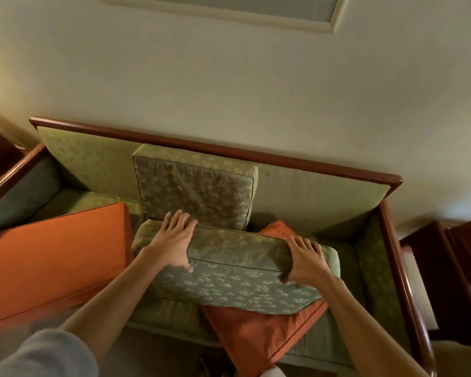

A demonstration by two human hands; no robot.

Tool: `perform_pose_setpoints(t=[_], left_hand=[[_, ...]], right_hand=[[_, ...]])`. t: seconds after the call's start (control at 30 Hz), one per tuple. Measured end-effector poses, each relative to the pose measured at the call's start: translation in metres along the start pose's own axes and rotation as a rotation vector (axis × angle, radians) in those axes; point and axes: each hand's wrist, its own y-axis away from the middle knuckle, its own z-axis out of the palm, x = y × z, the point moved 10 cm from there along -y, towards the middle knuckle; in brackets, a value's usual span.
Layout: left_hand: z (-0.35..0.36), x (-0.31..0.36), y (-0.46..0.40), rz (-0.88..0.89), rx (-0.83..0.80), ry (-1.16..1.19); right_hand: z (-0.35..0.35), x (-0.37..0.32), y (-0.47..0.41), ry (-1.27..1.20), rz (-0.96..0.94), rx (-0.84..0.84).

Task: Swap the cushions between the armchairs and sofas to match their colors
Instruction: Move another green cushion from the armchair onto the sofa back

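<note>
Fingers [184, 217] of left hand [172, 240] and right hand [306, 261] curl over top edge of green cushion [237, 278], thumbs in front | cushion mid-seat on sofa [337, 183], atop orange cushion [259, 336] | second green cushion [196, 191] against backrest | big orange cushion [55, 259] at left end

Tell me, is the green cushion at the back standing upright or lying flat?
Upright. The back green cushion stands on its edge, leaning against the sofa backrest, its broad patterned face turned towards the camera.
</note>
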Motion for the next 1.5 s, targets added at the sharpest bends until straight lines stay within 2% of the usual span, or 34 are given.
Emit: perform_pose_setpoints(t=[0.07, 0.13, 0.23, 0.53, 0.77, 1.07, 1.2, 1.37, 1.5], left_hand=[[0.006, 0.043, -0.009, 0.061, 0.028, 0.019], [0.007, 0.055, -0.014, -0.010, 0.055, 0.051], [0.002, 0.049, -0.013, -0.062, 0.111, 0.075], [0.003, 0.026, -0.019, -0.043, 0.067, 0.146], [-0.025, -0.026, -0.037, 0.119, 0.106, 0.277], [-0.072, -0.145, -0.110, 0.209, 0.226, 0.304], [-0.066, -0.179, -0.173, 0.177, 0.166, 0.311], [-0.008, -0.186, -0.251, 0.094, -0.023, 0.355], [0.000, -0.192, -0.300, 0.091, -0.035, 0.332]], right_hand=[[0.004, 0.001, -0.003, -0.001, 0.000, -0.009], [0.006, 0.005, -0.007, -0.018, -0.002, -0.006], [-0.001, 0.007, -0.012, -0.046, -0.027, 0.058], [-0.016, -0.017, -0.032, -0.104, -0.117, 0.081], [-0.055, -0.055, -0.068, -0.024, -0.179, 0.156], [-0.100, -0.132, -0.157, 0.006, -0.132, 0.236], [-0.095, -0.144, -0.217, 0.029, -0.066, 0.166], [-0.046, -0.128, -0.287, -0.023, 0.139, -0.012], [-0.042, -0.104, -0.334, 0.020, 0.195, -0.056]])
